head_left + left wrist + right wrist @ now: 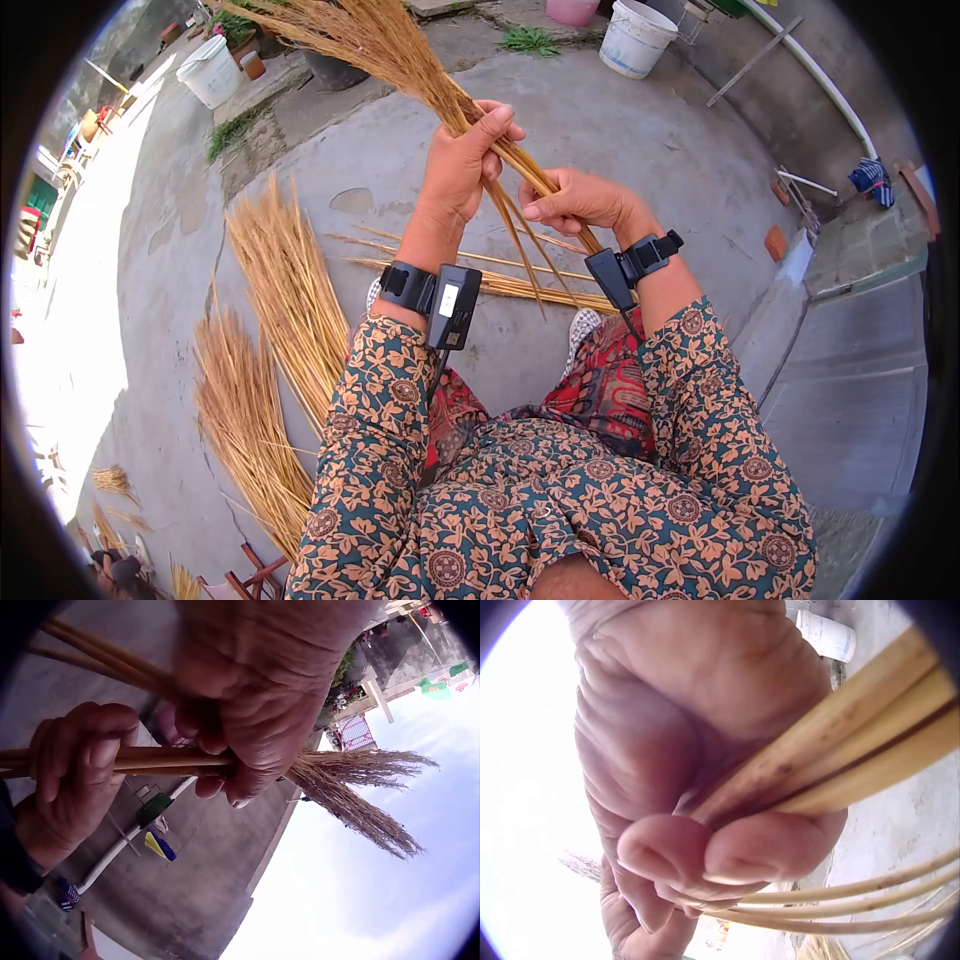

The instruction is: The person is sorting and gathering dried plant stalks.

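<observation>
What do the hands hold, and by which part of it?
Stalks: the left hand grips them just below the bushy heads; the right hand grips some lower, along the bare part.

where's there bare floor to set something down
Bare concrete spreads between the right hand and the orange brick, up to the rightmost white bucket. Another bare patch lies between the two stalk bundles on the left and the sunlit strip. Crowded: those bundles, and by the shoes, where more stalks lie.

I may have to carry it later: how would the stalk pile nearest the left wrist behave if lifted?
The stalk pile would probably splay or shed, as no tie shows. Its long, thin stems look fairly stiff, while the feathery heads likely bend easily.
</observation>
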Action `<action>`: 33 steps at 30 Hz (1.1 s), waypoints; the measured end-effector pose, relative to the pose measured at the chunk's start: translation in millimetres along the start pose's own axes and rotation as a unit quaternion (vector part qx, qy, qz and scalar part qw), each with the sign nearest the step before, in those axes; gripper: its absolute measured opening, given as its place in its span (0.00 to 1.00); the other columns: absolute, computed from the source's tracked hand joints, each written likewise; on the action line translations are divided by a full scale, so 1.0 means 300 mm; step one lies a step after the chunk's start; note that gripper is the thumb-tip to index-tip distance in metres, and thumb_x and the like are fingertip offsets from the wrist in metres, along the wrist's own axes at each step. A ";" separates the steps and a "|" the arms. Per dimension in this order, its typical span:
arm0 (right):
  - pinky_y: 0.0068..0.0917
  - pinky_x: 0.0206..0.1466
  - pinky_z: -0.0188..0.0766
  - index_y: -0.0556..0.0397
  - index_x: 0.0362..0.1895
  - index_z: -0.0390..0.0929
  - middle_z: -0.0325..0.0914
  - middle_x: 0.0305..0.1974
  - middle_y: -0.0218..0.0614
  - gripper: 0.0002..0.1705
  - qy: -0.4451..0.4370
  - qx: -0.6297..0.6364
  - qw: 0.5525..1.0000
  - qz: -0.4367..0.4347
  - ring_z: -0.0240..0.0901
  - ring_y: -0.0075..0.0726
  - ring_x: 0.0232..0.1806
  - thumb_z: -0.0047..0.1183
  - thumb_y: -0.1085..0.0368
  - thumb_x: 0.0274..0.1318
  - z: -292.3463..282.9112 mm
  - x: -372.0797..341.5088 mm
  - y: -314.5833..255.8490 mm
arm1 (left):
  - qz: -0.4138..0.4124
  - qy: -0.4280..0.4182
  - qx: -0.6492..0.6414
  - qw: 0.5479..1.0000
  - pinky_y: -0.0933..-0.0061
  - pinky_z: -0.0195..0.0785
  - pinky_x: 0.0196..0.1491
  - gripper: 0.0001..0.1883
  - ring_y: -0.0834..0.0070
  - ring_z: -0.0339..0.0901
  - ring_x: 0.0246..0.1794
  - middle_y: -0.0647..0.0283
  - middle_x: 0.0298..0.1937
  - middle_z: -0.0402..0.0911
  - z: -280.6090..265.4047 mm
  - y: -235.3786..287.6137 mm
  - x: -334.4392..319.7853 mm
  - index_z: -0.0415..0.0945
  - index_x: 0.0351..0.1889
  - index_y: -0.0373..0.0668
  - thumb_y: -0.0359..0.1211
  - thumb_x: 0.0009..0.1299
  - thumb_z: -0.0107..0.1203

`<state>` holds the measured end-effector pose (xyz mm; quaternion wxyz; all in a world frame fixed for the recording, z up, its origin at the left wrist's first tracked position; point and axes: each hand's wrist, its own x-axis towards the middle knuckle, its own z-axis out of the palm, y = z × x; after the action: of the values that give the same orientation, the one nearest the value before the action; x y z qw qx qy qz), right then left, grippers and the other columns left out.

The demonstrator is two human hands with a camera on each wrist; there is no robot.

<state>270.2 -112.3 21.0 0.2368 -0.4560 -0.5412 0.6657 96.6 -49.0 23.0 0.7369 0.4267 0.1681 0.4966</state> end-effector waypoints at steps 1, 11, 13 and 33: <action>0.11 0.15 0.54 0.54 0.37 0.69 0.64 0.18 0.23 0.18 0.033 -0.032 0.999 -0.011 0.56 0.13 0.13 0.57 0.56 0.51 0.015 -0.021 -0.008 | 0.010 0.041 -0.015 0.999 0.87 0.52 0.15 0.11 0.88 0.60 0.12 0.57 0.31 0.80 -0.016 -0.002 0.008 0.71 0.37 0.39 0.35 0.62 0.59; 0.09 0.18 0.52 0.54 0.47 0.71 0.61 0.20 0.18 0.20 0.142 -0.058 0.988 -0.009 0.53 0.10 0.17 0.51 0.53 0.56 0.032 -0.078 -0.008 | 0.009 0.149 -0.039 0.988 0.84 0.52 0.12 0.12 0.86 0.60 0.10 0.55 0.26 0.79 -0.111 -0.011 0.032 0.70 0.28 0.40 0.37 0.62 0.60; 0.10 0.18 0.51 0.52 0.45 0.72 0.60 0.20 0.18 0.19 0.134 -0.074 0.988 -0.001 0.53 0.10 0.17 0.51 0.52 0.57 0.031 -0.079 -0.004 | 0.014 0.152 -0.048 0.987 0.84 0.53 0.12 0.12 0.86 0.60 0.10 0.55 0.26 0.79 -0.113 -0.012 0.034 0.70 0.28 0.40 0.37 0.62 0.60; 0.40 0.27 0.70 0.46 0.36 0.66 0.76 0.30 0.38 0.13 0.429 -0.608 0.662 -0.087 0.74 0.51 0.29 0.49 0.52 0.55 0.070 -0.016 -0.014 | 0.076 0.217 0.086 0.969 0.84 0.50 0.11 0.18 0.86 0.57 0.09 0.65 0.22 0.70 -0.033 -0.024 0.032 0.68 0.31 0.40 0.42 0.60 0.62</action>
<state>253.6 -125.4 26.7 0.1693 -0.6847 -0.7011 -0.1051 98.4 -36.9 13.3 0.6031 0.3821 0.3334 0.6157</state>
